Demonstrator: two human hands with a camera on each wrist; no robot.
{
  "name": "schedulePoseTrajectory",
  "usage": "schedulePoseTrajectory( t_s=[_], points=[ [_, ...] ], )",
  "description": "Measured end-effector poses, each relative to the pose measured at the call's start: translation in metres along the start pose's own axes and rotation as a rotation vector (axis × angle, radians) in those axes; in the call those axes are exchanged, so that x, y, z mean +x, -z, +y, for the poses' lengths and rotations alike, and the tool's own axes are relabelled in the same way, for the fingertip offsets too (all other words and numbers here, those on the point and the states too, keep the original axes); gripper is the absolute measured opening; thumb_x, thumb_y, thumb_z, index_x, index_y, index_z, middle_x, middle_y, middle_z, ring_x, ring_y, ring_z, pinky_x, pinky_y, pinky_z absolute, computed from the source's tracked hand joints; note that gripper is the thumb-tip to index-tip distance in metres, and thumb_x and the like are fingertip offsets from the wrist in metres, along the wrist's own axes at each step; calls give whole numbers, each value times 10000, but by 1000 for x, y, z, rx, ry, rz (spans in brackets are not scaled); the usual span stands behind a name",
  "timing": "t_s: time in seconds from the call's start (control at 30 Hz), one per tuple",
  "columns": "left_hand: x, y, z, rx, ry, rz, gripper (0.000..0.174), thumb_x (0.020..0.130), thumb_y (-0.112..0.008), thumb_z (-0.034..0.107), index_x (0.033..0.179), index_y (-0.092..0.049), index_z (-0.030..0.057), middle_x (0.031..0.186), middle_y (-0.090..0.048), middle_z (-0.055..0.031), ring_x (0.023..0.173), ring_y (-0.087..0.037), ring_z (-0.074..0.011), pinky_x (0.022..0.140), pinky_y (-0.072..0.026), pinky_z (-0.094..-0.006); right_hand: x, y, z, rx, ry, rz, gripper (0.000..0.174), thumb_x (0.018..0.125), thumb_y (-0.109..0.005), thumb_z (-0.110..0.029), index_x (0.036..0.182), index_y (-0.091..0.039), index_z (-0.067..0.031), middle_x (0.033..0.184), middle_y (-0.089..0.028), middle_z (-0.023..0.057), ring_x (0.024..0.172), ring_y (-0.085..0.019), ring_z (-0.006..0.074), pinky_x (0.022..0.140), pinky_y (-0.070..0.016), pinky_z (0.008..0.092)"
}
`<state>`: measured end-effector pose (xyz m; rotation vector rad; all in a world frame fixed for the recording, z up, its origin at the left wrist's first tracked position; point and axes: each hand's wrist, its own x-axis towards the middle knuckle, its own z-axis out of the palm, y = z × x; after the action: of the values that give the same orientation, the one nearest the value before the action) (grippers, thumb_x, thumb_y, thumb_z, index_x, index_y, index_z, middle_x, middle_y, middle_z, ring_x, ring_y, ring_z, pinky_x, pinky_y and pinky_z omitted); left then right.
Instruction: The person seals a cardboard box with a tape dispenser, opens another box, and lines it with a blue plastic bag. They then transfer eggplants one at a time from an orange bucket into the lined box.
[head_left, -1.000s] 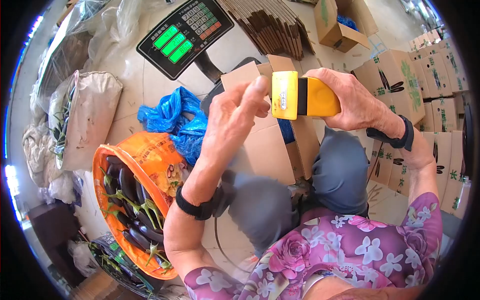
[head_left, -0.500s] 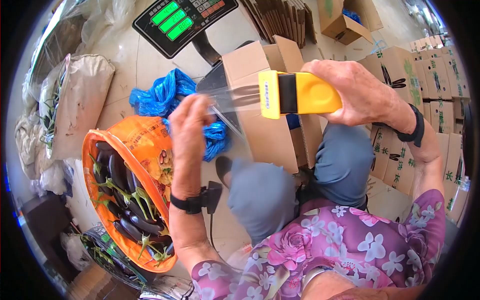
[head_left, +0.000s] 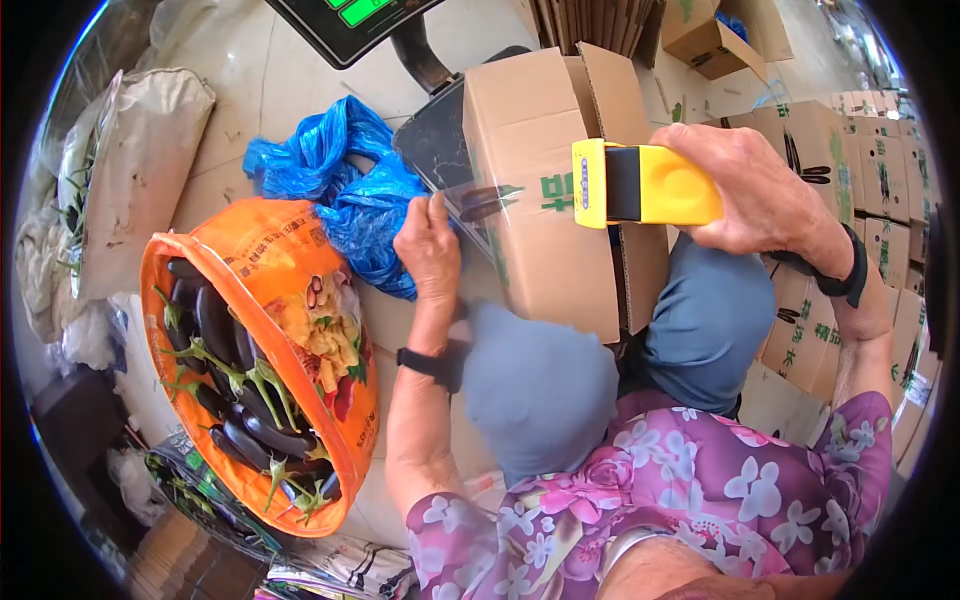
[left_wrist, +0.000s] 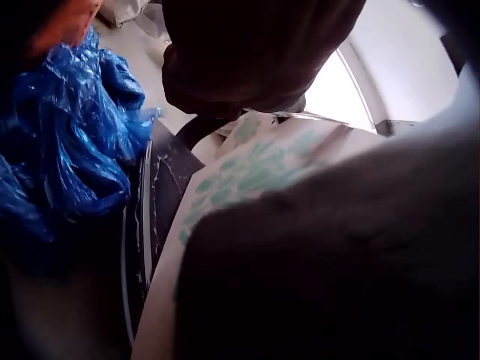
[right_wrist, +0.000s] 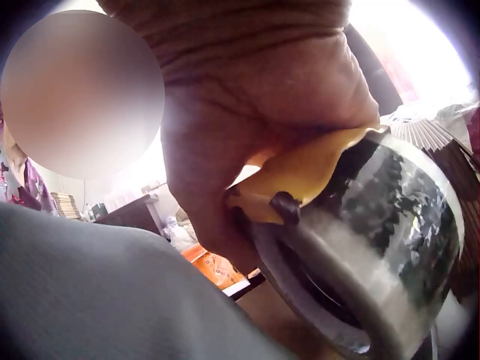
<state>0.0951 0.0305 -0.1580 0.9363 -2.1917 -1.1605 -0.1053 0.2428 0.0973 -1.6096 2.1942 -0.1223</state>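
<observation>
My right hand (head_left: pixel 735 185) grips a yellow tape dispenser (head_left: pixel 682 187) above a cardboard carton (head_left: pixel 550 255) in the head view. Its roll of clear tape (right_wrist: pixel 405 217) shows large in the right wrist view, hanging below the palm. A strip of clear tape (head_left: pixel 482 200) runs leftward from the dispenser across the carton's side. At its far end my left hand (head_left: pixel 430 248) pinches it, beside the carton's left edge. Dark and partly cropped, the left hand (left_wrist: pixel 247 52) also appears in the left wrist view, over the carton's green print (left_wrist: pixel 251 172).
The carton stands by my knees on a black scale platform (head_left: pixel 430 140). Blue plastic bags (head_left: pixel 345 185) lie left of it. An orange bag (head_left: pixel 290 235) full of eggplants (head_left: pixel 215 330) sits farther left. Printed cartons (head_left: pixel 815 150) are stacked at right.
My left hand has moved from beside the dispenser out to the left and down, drawing out a strip of tape. The dispenser now sits a little lower over the carton. The head view has shifted.
</observation>
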Motion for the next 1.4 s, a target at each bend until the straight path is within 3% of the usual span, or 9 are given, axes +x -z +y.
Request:
schedulePoseTrajectory(
  t_s=[0.2, 0.33, 0.5, 0.77, 0.9, 1.07, 1.17, 1.27, 1.4],
  points=[
    [1, 4, 9, 23, 11, 4, 233, 974, -589, 139, 782, -535, 18, 644, -539, -165, 523, -495, -239, 524, -422, -366, 2, -1, 5, 64, 16, 73, 514, 652, -703, -110, 1116, -503, -19, 880, -619, 207, 838, -609, 439, 697, -500, 473],
    [-7, -34, 15, 216, -128, -167, 229, 972, -556, 231, 840, -493, 55, 717, -621, -206, 692, -630, -428, 575, -476, -512, 6, 3, 5, 75, 32, 59, 525, 643, -704, -127, 1117, -511, -11, 883, -626, 206, 842, -614, 433, 699, -506, 463],
    [-1, -26, 26, 321, -102, -332, 240, 993, -502, 274, 902, -482, 53, 773, -641, -235, 720, -619, -478, 615, -465, -571, -1, -3, 9, 90, -11, 83, 578, 579, -697, -111, 1124, -546, 9, 932, -628, 216, 854, -618, 428, 755, -524, 436],
    [-3, -42, 9, 165, -34, -311, 231, 997, -484, 282, 962, -497, 54, 793, -645, -286, 750, -609, -522, 635, -449, -597, -4, -12, 11, 38, 16, 174, 497, 617, -714, -148, 1059, -517, -34, 833, -611, 184, 800, -620, 410, 662, -500, 461],
    [1, -45, 5, 220, 80, -395, 260, 996, -469, 299, 1125, -460, 73, 801, -641, -320, 762, -619, -526, 645, -448, -608, -1, -17, 14, 53, 68, 216, 499, 616, -717, -154, 1057, -515, -38, 837, -615, 185, 810, -624, 410, 667, -503, 465],
    [3, -49, -14, 335, -27, -464, 202, 957, -493, 218, 1100, -484, 75, 799, -646, -290, 758, -633, -500, 651, -454, -613, 0, -17, 14, 58, 54, 201, 520, 611, -721, -148, 1075, -516, -32, 847, -617, 189, 823, -627, 411, 687, -511, 468],
    [15, -56, -18, 299, -126, -291, 83, 919, -514, 81, 983, -564, 63, 900, -650, -222, 817, -619, -454, 692, -480, -555, -3, -13, 14, 74, 32, 177, 528, 612, -724, -148, 1085, -522, -30, 850, -622, 187, 818, -629, 409, 688, -515, 463],
    [67, -26, 43, 33, -373, 26, 200, 935, -567, 102, 1107, -628, 20, 989, -636, -196, 931, -602, -371, 807, -494, -439, -7, -12, 15, 87, 21, 181, 521, 615, -728, -149, 1082, -530, -29, 852, -627, 185, 815, -634, 399, 685, -520, 456],
    [113, -16, 132, 11, -532, -181, 396, 914, -618, 225, 1231, -590, -10, 1097, -643, -203, 1046, -595, -361, 926, -450, -433, -12, -8, 13, 63, -19, 163, 517, 627, -745, -175, 1084, -554, -25, 844, -635, 165, 757, -643, 382, 638, -526, 445]
  ],
)
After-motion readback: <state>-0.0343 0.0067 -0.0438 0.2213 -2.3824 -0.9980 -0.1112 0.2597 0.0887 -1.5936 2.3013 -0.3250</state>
